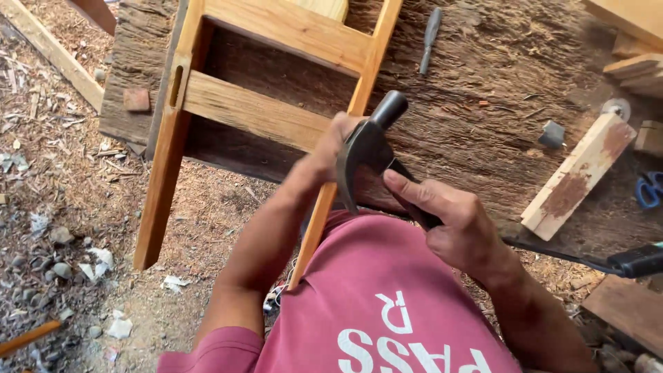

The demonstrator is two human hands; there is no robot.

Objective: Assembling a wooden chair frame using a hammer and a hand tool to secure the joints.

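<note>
A dark steel claw hammer is raised over a light wooden ladder-like frame that lies on a rough dark workbench. My right hand grips the hammer's black handle, index finger stretched along it. My left hand holds the frame's right rail, close under the hammer head, with its fingers mostly hidden behind the hammer. The frame's two rails stick out past the bench edge toward me.
A metal punch or chisel lies on the bench at the top. To the right are a pale wood block, stacked boards, blue scissors and a black tool. Sawdust and stones cover the ground at left.
</note>
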